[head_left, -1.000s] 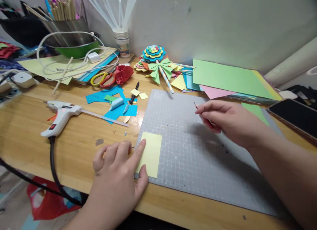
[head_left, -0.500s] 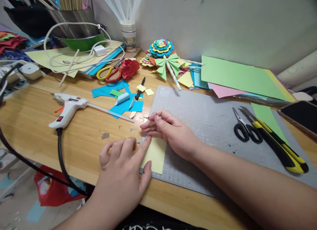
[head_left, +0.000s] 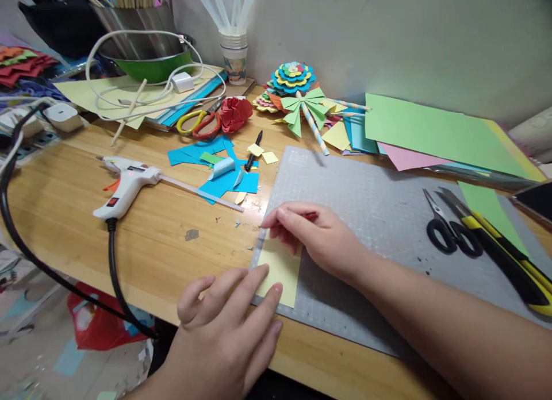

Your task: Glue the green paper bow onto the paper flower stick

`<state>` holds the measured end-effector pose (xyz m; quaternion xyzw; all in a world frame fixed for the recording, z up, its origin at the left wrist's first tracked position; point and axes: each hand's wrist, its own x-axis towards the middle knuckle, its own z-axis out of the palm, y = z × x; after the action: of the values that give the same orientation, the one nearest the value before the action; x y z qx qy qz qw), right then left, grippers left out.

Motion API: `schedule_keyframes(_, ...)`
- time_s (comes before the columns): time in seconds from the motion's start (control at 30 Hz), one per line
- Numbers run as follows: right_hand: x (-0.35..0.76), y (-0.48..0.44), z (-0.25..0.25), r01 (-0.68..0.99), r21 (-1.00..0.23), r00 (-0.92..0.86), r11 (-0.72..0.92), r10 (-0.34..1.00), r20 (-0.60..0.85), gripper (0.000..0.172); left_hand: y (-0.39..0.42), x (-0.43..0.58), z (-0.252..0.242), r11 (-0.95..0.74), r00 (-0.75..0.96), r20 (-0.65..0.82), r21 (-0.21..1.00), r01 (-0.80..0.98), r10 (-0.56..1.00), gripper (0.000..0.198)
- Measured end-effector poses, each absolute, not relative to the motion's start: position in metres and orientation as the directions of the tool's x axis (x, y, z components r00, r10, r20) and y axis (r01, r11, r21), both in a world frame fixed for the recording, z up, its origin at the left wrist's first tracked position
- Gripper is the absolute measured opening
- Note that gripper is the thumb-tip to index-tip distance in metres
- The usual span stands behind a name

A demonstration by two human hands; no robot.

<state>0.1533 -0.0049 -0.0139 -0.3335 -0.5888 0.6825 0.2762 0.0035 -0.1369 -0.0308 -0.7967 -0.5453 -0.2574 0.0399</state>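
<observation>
Shows red on the slim tool [head_left: 311,216] in the right hand [head_left: 319,239], pale yellow on the paper [head_left: 280,276] beneath that grip, pale-gridded grey on the mat [head_left: 349,308] rightward.

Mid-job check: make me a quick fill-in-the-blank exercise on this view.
1. The sheet of paper that the left hand touches is pale ____.
2. The slim tool in the right hand is coloured ____.
3. In the picture, the glue gun lies to the ____ of the cutting mat.

Missing words: yellow; red; left.

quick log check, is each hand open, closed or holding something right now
Left hand: open, resting on the yellow paper.
Right hand: closed, holding a thin red tool.
</observation>
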Motion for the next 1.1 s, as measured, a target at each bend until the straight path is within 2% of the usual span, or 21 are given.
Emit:
schedule_keyframes(0.1, 0.153, -0.009, -0.01, 0.176, -0.983, -0.641, 0.051, 0.764, -0.075, 0.005, -0.135, 0.003, -0.031, -0.414, 0.269, 0.48, 0.226, 0.882, 0.835, 0.024)
schedule_keyframes(0.17, 0.153, -0.01, -0.009, 0.209, -0.972, -0.664, 0.112, 0.746, -0.057, 0.006, -0.135, 0.002, -0.033, -0.415, 0.26, 0.496, 0.232, 0.88, 0.829, 0.023)
schedule_keyframes(0.53, 0.161, -0.01, -0.011, 0.281, -0.915, -0.74, 0.288, 0.673, -0.016, 0.009, -0.132, -0.001, -0.045, -0.419, 0.258, 0.545, 0.193, 0.887, 0.798, 0.018)
schedule_keyframes(0.77, 0.161, -0.014, -0.017, 0.264, -0.888, -0.715, 0.377, 0.695, 0.082, 0.015, -0.133, -0.005, -0.049, -0.444, 0.28, 0.566, 0.174, 0.879, 0.776, 0.021)
schedule_keyframes(1.1, 0.161, -0.014, -0.018, 0.26, -0.874, -0.736, 0.411, 0.67, 0.096, 0.018, -0.13, -0.003, -0.048, -0.449, 0.288, 0.559, 0.171, 0.877, 0.777, 0.017)
